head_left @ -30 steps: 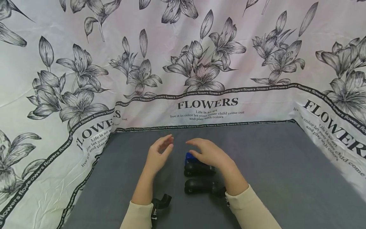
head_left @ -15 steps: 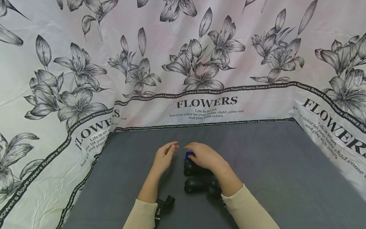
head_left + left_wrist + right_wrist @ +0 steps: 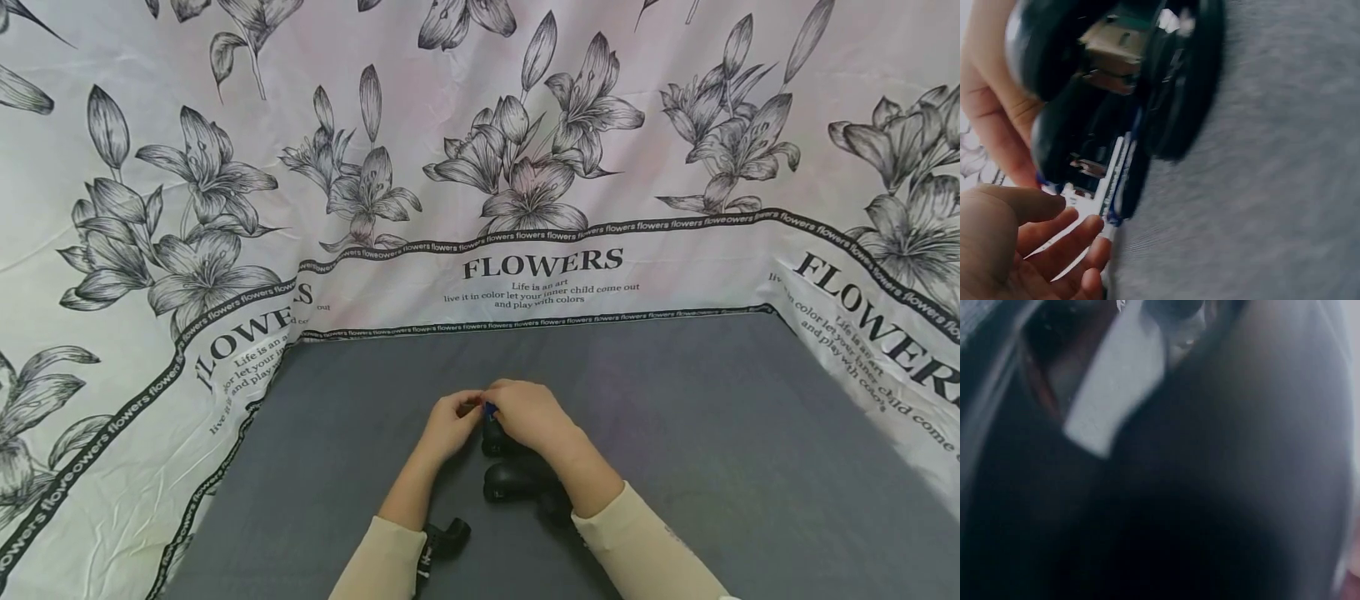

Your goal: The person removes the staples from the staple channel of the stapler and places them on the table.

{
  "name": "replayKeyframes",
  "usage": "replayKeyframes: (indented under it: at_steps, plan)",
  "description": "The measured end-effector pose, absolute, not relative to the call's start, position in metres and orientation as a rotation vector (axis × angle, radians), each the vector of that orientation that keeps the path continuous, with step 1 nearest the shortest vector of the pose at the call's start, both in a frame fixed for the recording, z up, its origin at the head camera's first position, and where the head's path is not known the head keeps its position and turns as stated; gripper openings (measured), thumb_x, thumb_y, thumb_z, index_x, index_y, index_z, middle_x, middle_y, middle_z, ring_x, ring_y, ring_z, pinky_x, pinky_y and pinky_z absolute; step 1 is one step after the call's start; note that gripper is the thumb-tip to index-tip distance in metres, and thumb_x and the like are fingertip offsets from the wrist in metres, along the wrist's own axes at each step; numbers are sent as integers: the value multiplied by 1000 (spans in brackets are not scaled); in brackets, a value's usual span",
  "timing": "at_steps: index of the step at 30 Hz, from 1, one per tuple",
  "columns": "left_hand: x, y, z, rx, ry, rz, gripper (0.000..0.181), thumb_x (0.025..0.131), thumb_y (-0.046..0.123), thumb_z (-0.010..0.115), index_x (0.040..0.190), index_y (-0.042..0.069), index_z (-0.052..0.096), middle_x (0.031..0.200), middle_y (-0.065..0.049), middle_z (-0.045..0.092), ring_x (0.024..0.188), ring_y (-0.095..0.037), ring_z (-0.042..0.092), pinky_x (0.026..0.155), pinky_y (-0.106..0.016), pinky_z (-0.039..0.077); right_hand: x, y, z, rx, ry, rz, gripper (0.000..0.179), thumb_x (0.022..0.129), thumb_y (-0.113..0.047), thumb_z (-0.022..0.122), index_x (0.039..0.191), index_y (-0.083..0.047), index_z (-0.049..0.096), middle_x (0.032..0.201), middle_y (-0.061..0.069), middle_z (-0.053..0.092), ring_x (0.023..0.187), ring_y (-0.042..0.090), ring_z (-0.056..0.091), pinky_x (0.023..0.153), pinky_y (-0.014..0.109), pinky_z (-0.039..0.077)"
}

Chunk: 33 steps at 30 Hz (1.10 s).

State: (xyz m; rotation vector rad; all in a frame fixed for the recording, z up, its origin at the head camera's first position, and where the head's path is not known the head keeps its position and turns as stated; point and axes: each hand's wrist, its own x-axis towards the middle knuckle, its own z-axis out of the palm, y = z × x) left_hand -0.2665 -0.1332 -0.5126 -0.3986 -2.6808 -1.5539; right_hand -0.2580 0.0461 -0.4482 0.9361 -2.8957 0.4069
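A blue stapler (image 3: pixel 491 410) lies farthest back in a row with two black staplers, mostly covered by my right hand (image 3: pixel 534 419). That hand's thumb and fingers curl over its left end. My left hand (image 3: pixel 452 423) comes from the other side, its loosely bent fingers right at the same end. The middle black stapler (image 3: pixel 495 442) is partly hidden under the right hand; the front black stapler (image 3: pixel 516 482) lies nearer me. In the left wrist view, black stapler bodies (image 3: pixel 1175 106) show metal parts. A dark, blurred stapler body (image 3: pixel 1210 462) fills the right wrist view.
The grey cloth surface (image 3: pixel 675 433) extends to both sides. A white flower-printed cloth (image 3: pixel 547 292) hangs at the back and along the sides. A black wrist-camera mount (image 3: pixel 448 537) sticks out from the left sleeve.
Both hands have come down and together at the blue stapler. The left hand moved right and nearer; the right hand lowered onto the stapler, covering most of it. The black staplers stay in place.
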Motion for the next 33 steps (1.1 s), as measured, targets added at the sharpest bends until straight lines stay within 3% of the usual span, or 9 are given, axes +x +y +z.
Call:
replayKeyframes:
  at_steps: [7,15,24,33]
  plan:
    - [-267,-133,-521,-511,-2780,-1425,28,95,1,69,122,-1,72,120,-14,66,93,-25,60,81,-41,50,-257,40,-453,898,-2854,310,23,94,-7,75,116,-13,78,116,4,71,96,25,71,73,42,59]
    - [-268,-129,-525,-553,-2836,-1265,12,93,2,72,104,2,76,119,-7,63,111,-29,62,94,-46,50,-257,38,-456,874,-2827,288,22,96,-7,72,115,-15,79,115,2,71,93,26,72,70,44,59]
    - [-266,-128,-523,-561,-2825,-1219,14,95,4,71,108,3,76,118,-5,62,109,-27,61,92,-45,50,-259,44,-455,902,-2790,343,23,95,-5,71,115,-13,79,114,3,71,91,24,71,66,41,58]
    - [-267,-128,-524,-587,-2814,-1190,27,96,6,71,122,1,73,115,-4,61,103,-24,60,90,-42,49,-266,61,-448,892,-2805,600,29,95,-7,73,123,-13,75,123,5,69,104,24,69,80,43,57]
